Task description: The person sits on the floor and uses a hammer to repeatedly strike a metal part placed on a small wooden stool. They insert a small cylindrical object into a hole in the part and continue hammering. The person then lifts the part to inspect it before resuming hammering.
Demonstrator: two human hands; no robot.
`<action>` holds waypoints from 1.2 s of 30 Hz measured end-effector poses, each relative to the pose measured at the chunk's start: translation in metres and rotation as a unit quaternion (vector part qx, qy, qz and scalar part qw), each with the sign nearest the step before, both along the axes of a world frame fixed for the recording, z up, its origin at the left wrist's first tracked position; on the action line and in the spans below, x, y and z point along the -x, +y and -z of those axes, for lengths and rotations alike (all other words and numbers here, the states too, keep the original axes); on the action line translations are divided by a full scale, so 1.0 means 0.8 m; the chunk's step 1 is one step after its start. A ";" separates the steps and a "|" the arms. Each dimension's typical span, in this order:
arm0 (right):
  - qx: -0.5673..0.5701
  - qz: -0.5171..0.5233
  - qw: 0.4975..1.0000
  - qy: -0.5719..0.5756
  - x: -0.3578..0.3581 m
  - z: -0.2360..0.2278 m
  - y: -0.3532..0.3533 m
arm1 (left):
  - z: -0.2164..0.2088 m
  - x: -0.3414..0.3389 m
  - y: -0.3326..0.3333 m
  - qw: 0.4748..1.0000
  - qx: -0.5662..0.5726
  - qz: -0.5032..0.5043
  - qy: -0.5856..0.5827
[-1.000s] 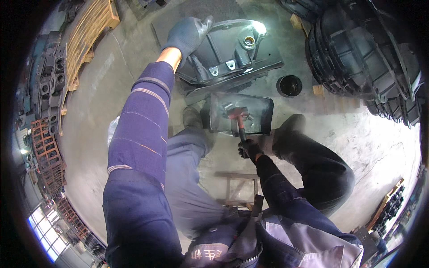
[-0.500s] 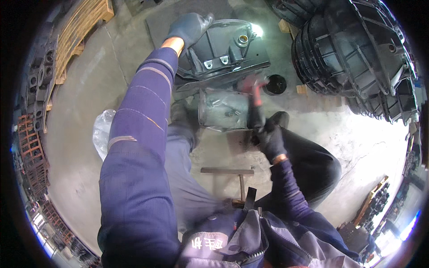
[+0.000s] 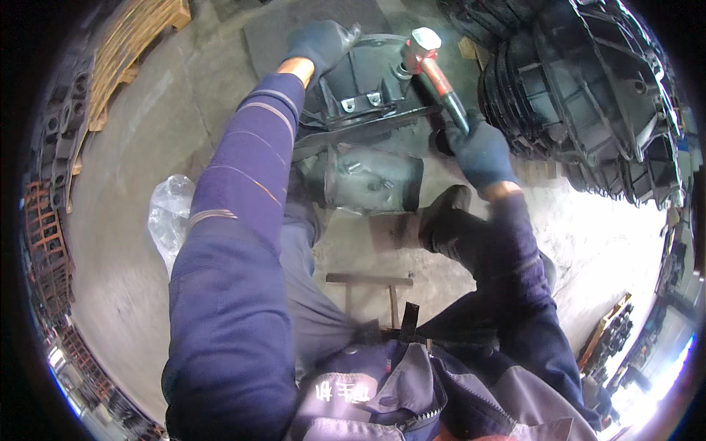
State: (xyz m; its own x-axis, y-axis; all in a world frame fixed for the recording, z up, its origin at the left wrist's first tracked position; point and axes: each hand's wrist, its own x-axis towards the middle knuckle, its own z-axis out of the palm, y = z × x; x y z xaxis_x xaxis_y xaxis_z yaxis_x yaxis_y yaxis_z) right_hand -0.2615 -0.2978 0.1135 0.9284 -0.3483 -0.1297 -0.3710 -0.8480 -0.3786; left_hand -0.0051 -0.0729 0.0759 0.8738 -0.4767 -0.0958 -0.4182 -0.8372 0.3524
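A dark metal casting with ribs and bright bored lugs lies on a flat board at the far middle. My left hand, in a dark glove, is closed over its upper left edge, thumb pointing right. My right hand, also gloved, grips the black handle of a hammer. The hammer's red and silver head is over the round boss at the casting's right side and hides most of it; whether they touch I cannot tell. A shallow tray with several small metal parts sits nearer me, between my feet.
Large ribbed black housings are stacked on the right. A dark round container is mostly hidden behind my right hand. A clear plastic bag lies at left, and a wooden pallet stands far left. Below me is a T-shaped metal bar.
My right hand has swung up and away from me, bringing the hammer from above the tray's right side to the casting's boss. My left hand stays on the casting.
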 end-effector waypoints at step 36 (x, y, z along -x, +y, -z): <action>-0.529 0.247 0.804 0.117 0.190 0.219 0.114 | 0.023 -0.015 -0.005 0.996 0.036 0.014 -0.083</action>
State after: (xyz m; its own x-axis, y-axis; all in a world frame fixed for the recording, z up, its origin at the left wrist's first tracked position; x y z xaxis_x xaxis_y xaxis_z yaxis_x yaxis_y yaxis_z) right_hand -0.4136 -0.2068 -0.0613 0.6172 -0.2470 -0.7471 -0.7301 0.1742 -0.6608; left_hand 0.0070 -0.0770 0.0577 0.8614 -0.5008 0.0846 -0.4979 -0.7998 0.3353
